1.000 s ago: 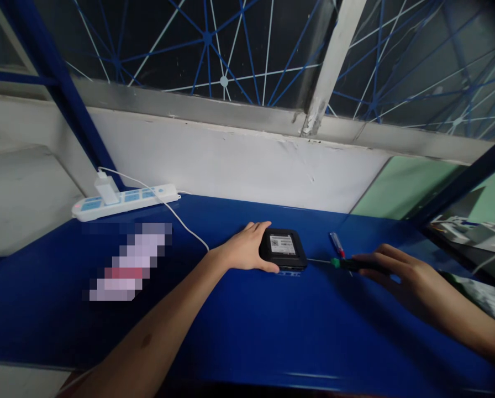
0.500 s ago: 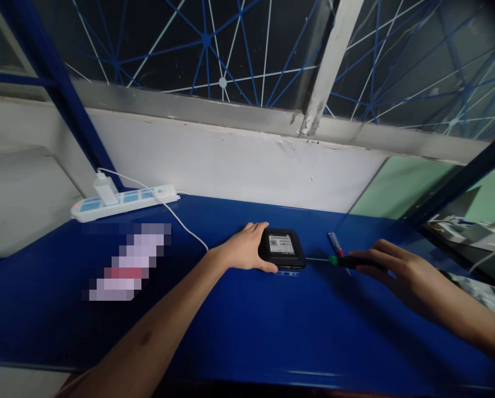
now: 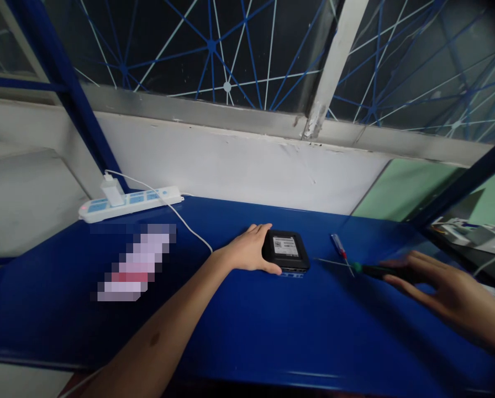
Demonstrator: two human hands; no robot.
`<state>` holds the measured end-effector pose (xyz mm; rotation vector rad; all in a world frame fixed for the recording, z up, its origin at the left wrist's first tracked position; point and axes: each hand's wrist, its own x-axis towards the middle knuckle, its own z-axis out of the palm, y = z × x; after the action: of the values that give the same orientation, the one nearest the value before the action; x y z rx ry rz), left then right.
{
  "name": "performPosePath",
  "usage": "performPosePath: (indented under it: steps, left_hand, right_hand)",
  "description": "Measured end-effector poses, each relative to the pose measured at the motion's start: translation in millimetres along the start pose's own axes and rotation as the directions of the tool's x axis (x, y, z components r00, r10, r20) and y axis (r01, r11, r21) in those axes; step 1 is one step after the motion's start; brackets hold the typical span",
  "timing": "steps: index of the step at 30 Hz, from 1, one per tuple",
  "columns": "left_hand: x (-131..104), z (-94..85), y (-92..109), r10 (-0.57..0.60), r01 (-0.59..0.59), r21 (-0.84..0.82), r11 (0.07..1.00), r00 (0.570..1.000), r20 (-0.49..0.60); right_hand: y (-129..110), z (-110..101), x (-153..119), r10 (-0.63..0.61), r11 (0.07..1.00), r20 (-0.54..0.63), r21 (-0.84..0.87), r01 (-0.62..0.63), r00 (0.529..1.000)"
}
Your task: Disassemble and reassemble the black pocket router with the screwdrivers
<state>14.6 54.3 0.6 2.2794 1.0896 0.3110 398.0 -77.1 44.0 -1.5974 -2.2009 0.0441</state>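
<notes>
Fingers (image 3: pixel 274 270) of left hand (image 3: pixel 247 250) straddle black box (image 3: pixel 288 250); right hand (image 3: pixel 442 282) clasps screwdriver (image 3: pixel 357 268).

A bare left forearm (image 3: pixel 164 329) is stretched toward 1 o'clock, the left hand (image 3: pixel 249 250) turned back uppermost, its thumb (image 3: pixel 273 268) and fingers (image 3: pixel 264 227) spread apart; the right hand (image 3: pixel 446 287), slightly blurred, is pointed toward 10 o'clock, its digits (image 3: pixel 421 262) curled in a pinch.
</notes>
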Motion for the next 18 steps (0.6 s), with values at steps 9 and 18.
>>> performPosePath:
  steps: [9, 18]
  left_hand:
    - [-0.9, -0.8, -3.5, 0.029, -0.029, 0.016, 0.999, 1.000, 0.003]
    - [-8.3, -6.3, 3.4, 0.047, -0.048, 0.004, 0.999, 0.999, 0.027]
  right_hand:
    - [-20.7, 49.0, -19.4, 0.210, 0.973, -0.159, -0.058, -0.222, 0.965]
    - [-51.8, 78.9, 10.3, 0.054, 0.894, -0.115, -0.437, -0.099, 0.992]
